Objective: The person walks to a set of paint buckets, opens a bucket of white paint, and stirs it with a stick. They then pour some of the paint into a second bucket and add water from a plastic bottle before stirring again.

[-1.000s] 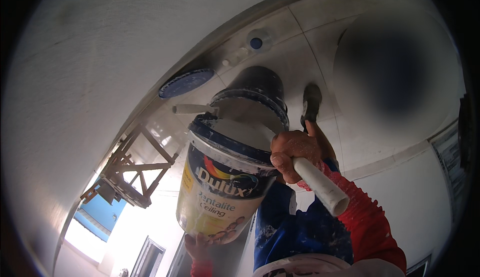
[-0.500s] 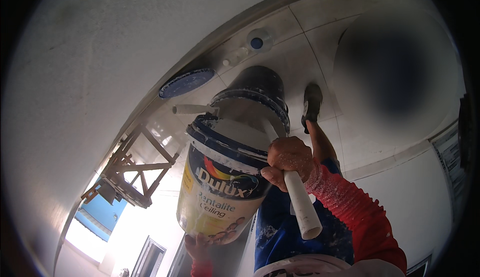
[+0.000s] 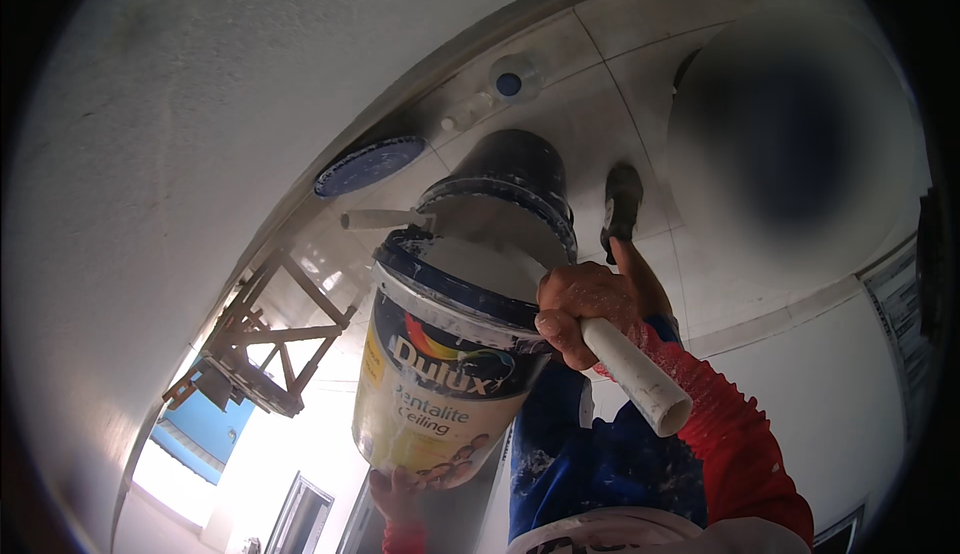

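The right hand is closing in a fist around a white handle, just beside the rim of the paint bucket. The left hand is pressing up under the bucket's base, its fingers mostly hidden. The bucket is tilting, its open mouth facing a dark bucket on the tiled floor. A blue lid is lying nearby.

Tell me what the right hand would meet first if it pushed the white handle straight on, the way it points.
Probably the paint inside the tilted paint bucket; the right hand grips the white handle at its rim.
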Demonstrator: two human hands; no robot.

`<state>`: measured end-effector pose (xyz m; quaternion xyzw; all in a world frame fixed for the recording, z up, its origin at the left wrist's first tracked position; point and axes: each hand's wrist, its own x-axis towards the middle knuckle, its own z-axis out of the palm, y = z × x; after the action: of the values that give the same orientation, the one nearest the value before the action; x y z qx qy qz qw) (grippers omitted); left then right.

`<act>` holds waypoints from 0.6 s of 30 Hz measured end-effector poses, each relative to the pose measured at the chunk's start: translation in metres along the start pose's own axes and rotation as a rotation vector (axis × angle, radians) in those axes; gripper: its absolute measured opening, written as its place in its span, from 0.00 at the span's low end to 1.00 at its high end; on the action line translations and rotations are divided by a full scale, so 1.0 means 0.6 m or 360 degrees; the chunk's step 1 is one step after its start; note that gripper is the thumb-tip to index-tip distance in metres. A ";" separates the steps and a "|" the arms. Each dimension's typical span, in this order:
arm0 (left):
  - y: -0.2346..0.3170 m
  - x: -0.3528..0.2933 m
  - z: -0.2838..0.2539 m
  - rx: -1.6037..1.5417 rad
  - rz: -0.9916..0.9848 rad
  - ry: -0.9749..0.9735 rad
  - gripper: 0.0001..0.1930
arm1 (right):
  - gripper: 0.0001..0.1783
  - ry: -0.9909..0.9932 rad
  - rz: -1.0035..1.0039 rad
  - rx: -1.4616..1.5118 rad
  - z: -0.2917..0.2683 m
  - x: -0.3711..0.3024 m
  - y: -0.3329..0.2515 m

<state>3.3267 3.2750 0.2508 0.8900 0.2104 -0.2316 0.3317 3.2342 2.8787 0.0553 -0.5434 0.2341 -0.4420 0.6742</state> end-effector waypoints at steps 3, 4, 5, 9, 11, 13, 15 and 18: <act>0.005 -0.004 0.007 0.0009 -0.0043 0.0064 0.16 | 0.18 -0.0281 0.0146 -0.0109 -0.007 0.000 -0.015; 0.009 -0.006 0.010 0.0030 -0.0040 0.0058 0.16 | 0.18 -0.0255 0.0153 -0.0086 -0.007 -0.001 -0.015; 0.014 -0.008 0.014 0.0051 -0.0036 0.0052 0.16 | 0.19 -0.0230 0.0160 -0.0063 -0.007 -0.004 -0.013; 0.021 -0.012 0.023 0.0050 -0.0039 0.0058 0.17 | 0.19 -0.0244 0.0177 -0.0066 -0.003 -0.017 -0.016; 0.014 -0.009 0.010 0.0073 -0.0041 0.0032 0.17 | 0.19 -0.0215 0.0074 0.0019 0.000 -0.021 -0.011; 0.009 -0.007 0.005 0.0090 -0.0054 0.0026 0.18 | 0.19 -0.0198 0.0040 0.0067 0.001 -0.024 -0.011; 0.010 -0.002 0.008 0.0096 -0.0076 0.0027 0.18 | 0.19 -0.0193 0.0072 0.0068 -0.003 -0.026 -0.015; 0.005 -0.002 -0.005 0.0115 -0.0066 0.0011 0.20 | 0.19 -0.0214 0.0046 0.0045 0.002 -0.028 -0.015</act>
<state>3.3281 3.2747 0.2553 0.8977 0.2213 -0.2427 0.2938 3.2236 2.8934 0.0613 -0.5589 0.1898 -0.3978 0.7024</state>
